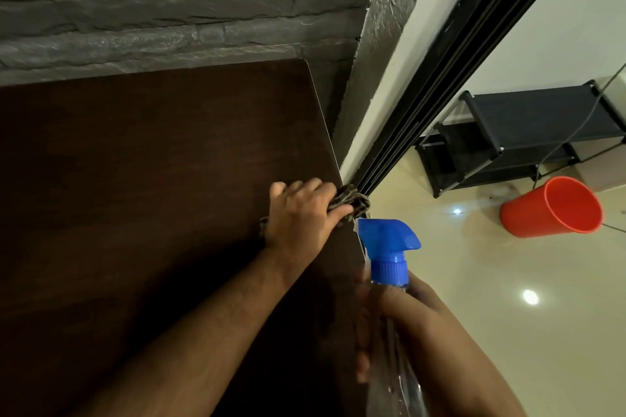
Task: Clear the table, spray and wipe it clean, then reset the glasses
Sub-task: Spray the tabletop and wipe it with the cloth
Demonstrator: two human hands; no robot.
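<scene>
a room in a home, by the look of it. dark wood-grain table (pixel 152 179) pushed against a wall of grey rough-cut stone cladding (pixel 169 0), the decorative sort used indoors. beside it a black sliding-door track (pixel 426 85) set in a cream-painted wall (pixel 542 27). beyond that, glossy cream floor tiles (pixel 474 281) throwing back ceiling-light spots. on the floor an orange plastic bucket (pixel 552 208), near a low black open shelf rack (pixel 515 132) of the light household kind, with a thin cable (pixel 576 132) trailing down across it. domestic furnishings and finishes throughout, nothing of shop or workshop fittings.
</scene>
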